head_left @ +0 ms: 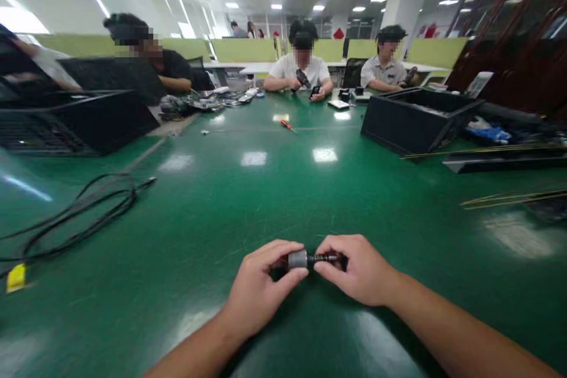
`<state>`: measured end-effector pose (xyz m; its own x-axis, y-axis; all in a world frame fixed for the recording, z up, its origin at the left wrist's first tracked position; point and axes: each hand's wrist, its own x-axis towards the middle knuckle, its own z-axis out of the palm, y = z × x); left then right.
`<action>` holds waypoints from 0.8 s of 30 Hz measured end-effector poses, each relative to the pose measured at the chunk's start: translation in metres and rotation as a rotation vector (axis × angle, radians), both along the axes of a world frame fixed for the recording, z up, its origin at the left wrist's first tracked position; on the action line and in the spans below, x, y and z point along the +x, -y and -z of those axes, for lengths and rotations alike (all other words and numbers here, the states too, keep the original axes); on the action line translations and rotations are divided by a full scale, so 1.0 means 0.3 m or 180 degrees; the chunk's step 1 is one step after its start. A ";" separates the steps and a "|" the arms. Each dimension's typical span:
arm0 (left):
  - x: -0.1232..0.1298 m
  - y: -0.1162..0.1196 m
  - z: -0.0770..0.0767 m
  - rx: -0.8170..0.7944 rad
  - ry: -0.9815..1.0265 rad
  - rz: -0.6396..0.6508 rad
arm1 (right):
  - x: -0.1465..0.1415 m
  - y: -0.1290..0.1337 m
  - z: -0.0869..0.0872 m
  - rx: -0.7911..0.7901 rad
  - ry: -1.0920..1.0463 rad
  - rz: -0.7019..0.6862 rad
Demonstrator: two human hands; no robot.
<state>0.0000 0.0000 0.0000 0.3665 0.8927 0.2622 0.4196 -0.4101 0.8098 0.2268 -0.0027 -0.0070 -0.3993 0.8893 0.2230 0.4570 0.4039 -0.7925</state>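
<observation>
Low over the green tabletop point(283, 201), my left hand point(266, 286) grips a grey cylinder point(297, 259) between thumb and fingers. A thin dark ribbed shaft point(324, 258) points right from the cylinder, in line with it. My right hand point(357, 269) has its thumb and fingers pinched around this shaft. The two hands face each other with a small gap between the fingertips. Whether the shaft and cylinder are one piece cannot be made out.
Black cables point(95, 212) with a yellow tag point(16, 278) lie left. An orange screwdriver point(287, 125) is farther ahead. Black cases stand at left point(75, 124) and right point(411, 124). Several people sit around the table; thin yellow rods point(509, 198) jut in from the right.
</observation>
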 end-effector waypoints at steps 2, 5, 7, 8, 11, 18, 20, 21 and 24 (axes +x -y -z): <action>0.004 -0.003 -0.001 -0.0012 0.0017 -0.0001 | 0.001 0.000 -0.001 0.0009 0.0008 -0.0005; 0.008 -0.006 -0.001 -0.0015 0.0023 0.0004 | 0.002 -0.001 -0.004 0.0031 0.0020 -0.0012; 0.008 -0.007 -0.002 -0.0009 0.0015 0.0002 | 0.002 -0.002 -0.006 0.0048 0.0026 -0.0012; 0.008 -0.007 -0.002 -0.0013 0.0012 -0.0006 | 0.002 -0.002 -0.007 0.0052 0.0032 -0.0013; 0.006 -0.008 -0.004 -0.0046 0.0029 -0.0023 | 0.001 -0.003 -0.010 0.0053 0.0052 -0.0013; 0.000 -0.013 0.004 -0.0153 0.0042 -0.0058 | 0.003 0.001 -0.009 0.0031 0.0061 -0.0010; -0.001 -0.014 0.008 -0.0167 0.0057 -0.0053 | 0.004 0.000 -0.012 0.0025 0.0069 -0.0005; -0.002 -0.014 0.009 -0.0168 0.0060 -0.0053 | 0.004 -0.001 -0.013 0.0023 0.0075 -0.0006; -0.001 -0.013 0.008 -0.0156 0.0061 -0.0040 | 0.004 -0.004 -0.017 0.0024 0.0098 -0.0002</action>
